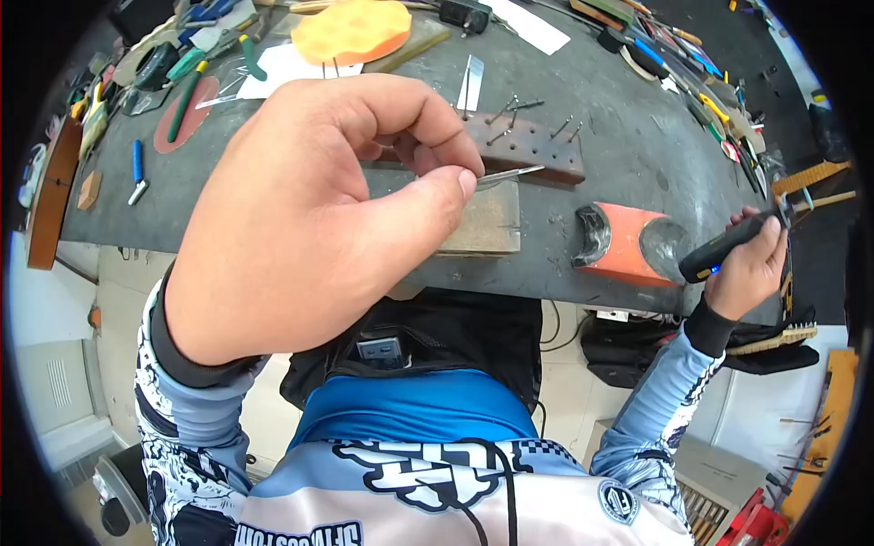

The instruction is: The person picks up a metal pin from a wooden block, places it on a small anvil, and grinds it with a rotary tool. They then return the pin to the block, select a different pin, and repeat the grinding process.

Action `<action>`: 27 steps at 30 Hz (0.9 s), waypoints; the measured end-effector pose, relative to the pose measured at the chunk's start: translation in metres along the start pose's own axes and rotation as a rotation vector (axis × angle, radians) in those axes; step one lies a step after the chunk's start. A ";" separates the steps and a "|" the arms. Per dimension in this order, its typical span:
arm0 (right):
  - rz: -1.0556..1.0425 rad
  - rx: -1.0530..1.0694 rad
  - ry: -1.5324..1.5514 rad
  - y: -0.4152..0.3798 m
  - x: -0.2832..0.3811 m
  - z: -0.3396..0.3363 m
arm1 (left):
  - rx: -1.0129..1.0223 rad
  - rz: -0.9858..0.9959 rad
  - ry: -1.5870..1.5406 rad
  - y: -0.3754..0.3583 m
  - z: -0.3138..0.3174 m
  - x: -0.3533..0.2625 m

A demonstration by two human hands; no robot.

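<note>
Close to the camera, my left hand (309, 218) pinches a slim, shiny metal piece (512, 174) between thumb and forefinger. Its exact kind is not clear, and its thin end points right. Behind it lie a wooden block (487, 223) and a dark brown wooden bit holder (546, 162) with several thin metal bits standing in its holes. Out at the right, my right hand (751, 273) is wrapped around a black handheld power tool (724, 250) with a small blue light. An orange block with dark curved hollows (628, 241) sits on the bench, left of that tool.
The grey workbench (364, 196) carries a yellow-orange sponge (350, 35), a green-handled tool (187, 102) on a reddish disc, and a small blue-handled tool (137, 168). Several hand tools crowd the back left and right edges. A wooden bench pin (810, 177) juts in at the right.
</note>
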State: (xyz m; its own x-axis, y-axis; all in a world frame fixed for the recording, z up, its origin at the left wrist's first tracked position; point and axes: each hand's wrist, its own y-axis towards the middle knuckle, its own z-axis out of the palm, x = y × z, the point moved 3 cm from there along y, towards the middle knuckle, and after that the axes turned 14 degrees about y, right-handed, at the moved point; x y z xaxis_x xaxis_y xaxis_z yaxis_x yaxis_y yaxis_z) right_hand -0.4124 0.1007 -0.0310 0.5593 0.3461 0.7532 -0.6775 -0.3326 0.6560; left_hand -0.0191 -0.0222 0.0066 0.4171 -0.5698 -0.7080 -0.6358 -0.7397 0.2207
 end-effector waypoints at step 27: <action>-0.005 -0.044 0.091 -0.005 -0.006 0.001 | -0.140 0.053 0.039 0.057 -0.038 0.031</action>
State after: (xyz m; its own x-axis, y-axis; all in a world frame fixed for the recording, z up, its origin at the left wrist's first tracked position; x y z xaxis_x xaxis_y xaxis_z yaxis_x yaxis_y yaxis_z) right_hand -0.4120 0.0997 -0.0383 0.5184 0.4270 0.7409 -0.6960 -0.2927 0.6557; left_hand -0.0176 -0.0951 0.0230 0.4123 -0.6208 -0.6668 -0.5619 -0.7494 0.3503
